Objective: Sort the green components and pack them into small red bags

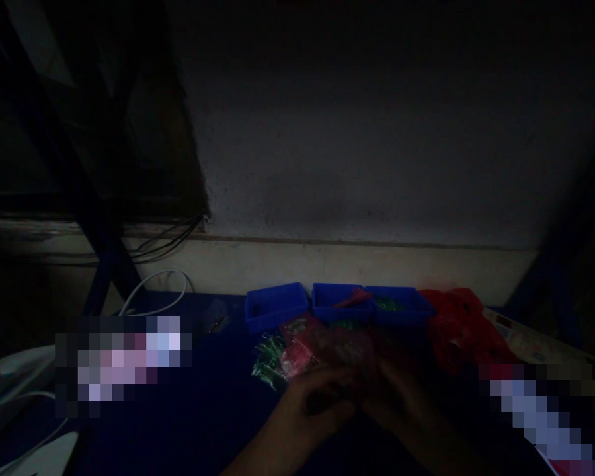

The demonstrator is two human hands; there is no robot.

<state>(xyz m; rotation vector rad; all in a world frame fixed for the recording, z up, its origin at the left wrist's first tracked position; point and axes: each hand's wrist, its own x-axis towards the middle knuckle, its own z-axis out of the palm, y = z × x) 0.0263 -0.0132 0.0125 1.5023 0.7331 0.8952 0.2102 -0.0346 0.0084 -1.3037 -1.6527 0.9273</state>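
My left hand point(312, 410) is curled, thumb and fingers brought toward each other near the table's front middle. Facing it, my right hand point(399, 400) is also closed, its fingertips close to the left ones. Whatever lies between them is too dark to make out. Just beyond my fingers is a heap of clear plastic packets with pink contents point(297, 354). Several green shiny packets point(268, 360) lie at the heap's left side.
Along the back stand a left blue tray point(276, 307), a middle blue tray point(327, 304) with something pink, and a right blue tray point(411, 301) with green pieces. A red plastic bag point(461, 324) lies at right. A white cable point(161, 309) loops at left.
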